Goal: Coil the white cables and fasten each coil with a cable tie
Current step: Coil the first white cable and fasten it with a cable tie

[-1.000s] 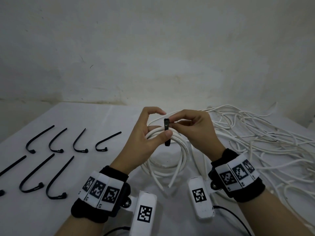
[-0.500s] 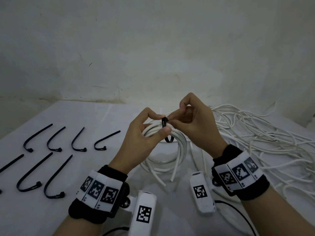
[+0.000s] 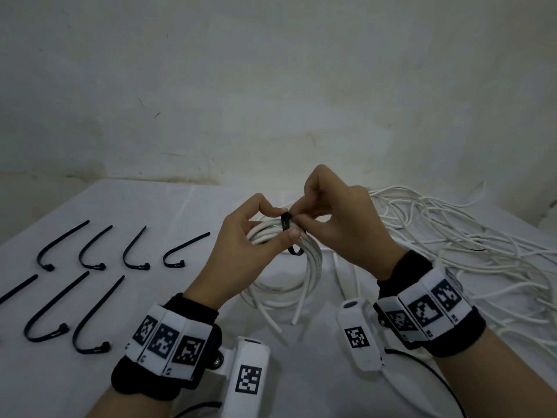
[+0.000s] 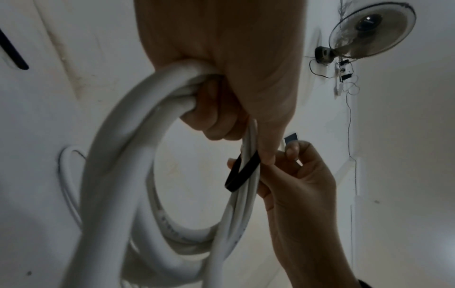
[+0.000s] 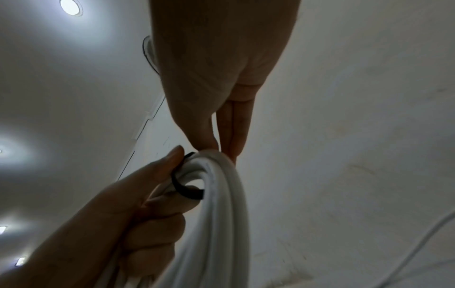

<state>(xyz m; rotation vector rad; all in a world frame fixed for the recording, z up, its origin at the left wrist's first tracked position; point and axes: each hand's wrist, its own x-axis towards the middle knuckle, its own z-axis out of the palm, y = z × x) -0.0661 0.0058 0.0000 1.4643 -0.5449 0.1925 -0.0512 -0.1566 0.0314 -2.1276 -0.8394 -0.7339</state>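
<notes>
Table: white tabletop (image 3: 156, 206).
Loose cable: tangled white cable pile (image 3: 470, 236) at the table's right side.
Coil: round coil of white cable (image 3: 304, 267), held above the table between both hands.
Left hand (image 3: 241, 251): fingers curled round the coil's top, thumb against the tie.
Right hand (image 3: 340, 224): fingertips pinching the tie, apparently its tail.
Tie: thin black plastic cable tie (image 3: 286, 227), looped around the coil's top.

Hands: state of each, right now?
Left hand: grips the white cable coil, thumb on it.
Right hand: fingers pinch the black cable tie at the coil.
</notes>
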